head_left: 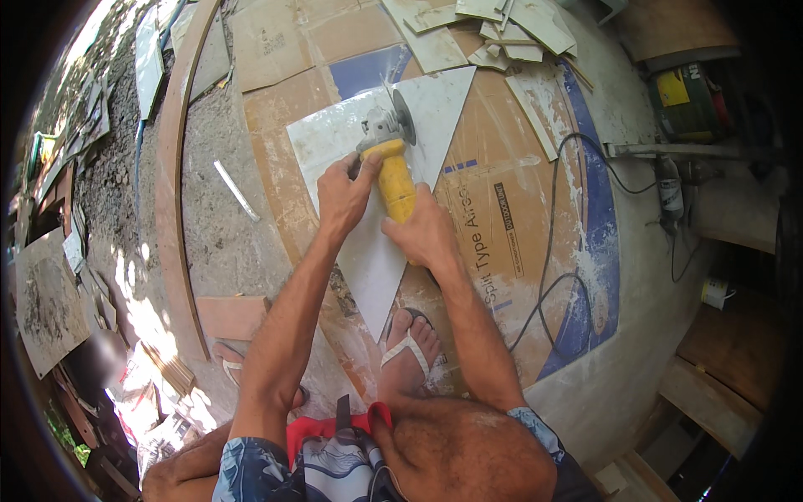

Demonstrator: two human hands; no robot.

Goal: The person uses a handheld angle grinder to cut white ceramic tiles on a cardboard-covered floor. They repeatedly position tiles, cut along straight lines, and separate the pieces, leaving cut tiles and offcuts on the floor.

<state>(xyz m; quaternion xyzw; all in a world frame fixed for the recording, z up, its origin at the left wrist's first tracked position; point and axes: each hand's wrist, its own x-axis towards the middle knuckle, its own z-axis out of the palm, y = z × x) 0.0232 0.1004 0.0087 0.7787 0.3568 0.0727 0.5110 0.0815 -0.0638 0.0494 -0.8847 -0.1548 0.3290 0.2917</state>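
Note:
My left hand (pixel 350 188) grips the front of a yellow-and-grey angle grinder (pixel 393 176) near its metal head. My right hand (pixel 418 226) is wrapped round the grinder's rear body. The disc (pixel 401 113) stands edge-down over a white tile (pixel 318 134) with a long tapering piece toward my right sandalled foot (pixel 406 356), and a faint spray of dust rises by it. The tile lies on brown cardboard with blue printed areas (pixel 485 251). My hands hide part of the tool and of the tile.
Cut tile pieces (pixel 523 29) lie at the top, a curved board (pixel 176 209) at the left. A black cord (pixel 544 289) loops across the cardboard. At right stand a dark bucket (pixel 686 100), a small can (pixel 715 293) and wooden boards (pixel 703 393). Loose debris (pixel 58 293) lies far left.

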